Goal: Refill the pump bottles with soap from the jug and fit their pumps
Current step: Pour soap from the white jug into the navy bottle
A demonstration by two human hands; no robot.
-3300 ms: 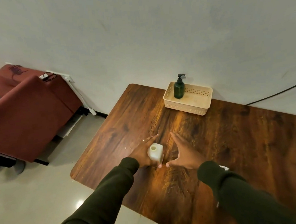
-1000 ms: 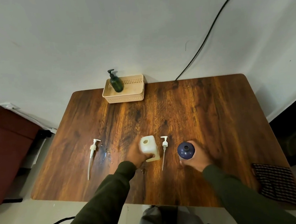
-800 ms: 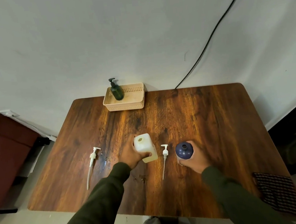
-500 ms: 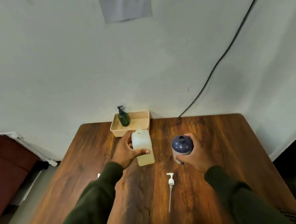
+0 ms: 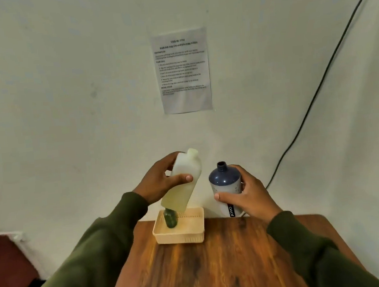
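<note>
While both arms are raised above the table (image 5: 219, 267), left hand (image 5: 157, 181) grips tilted white jug (image 5: 184, 181), fingers wrapped round, right hand (image 5: 246, 193) clasps upright, uncapped blue bottle (image 5: 225, 182), mouths apart.

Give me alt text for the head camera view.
Left hand holds a tilted white jug beside an open blue bottle held upright in the right hand, both above a wooden table. Behind, a green bottle stands in a beige basket.

Wall and table surroundings
A printed sheet (image 5: 184, 71) hangs on the wall; a black cable (image 5: 317, 89) runs beside it; a wooden table (image 5: 219, 267) stands below.
</note>
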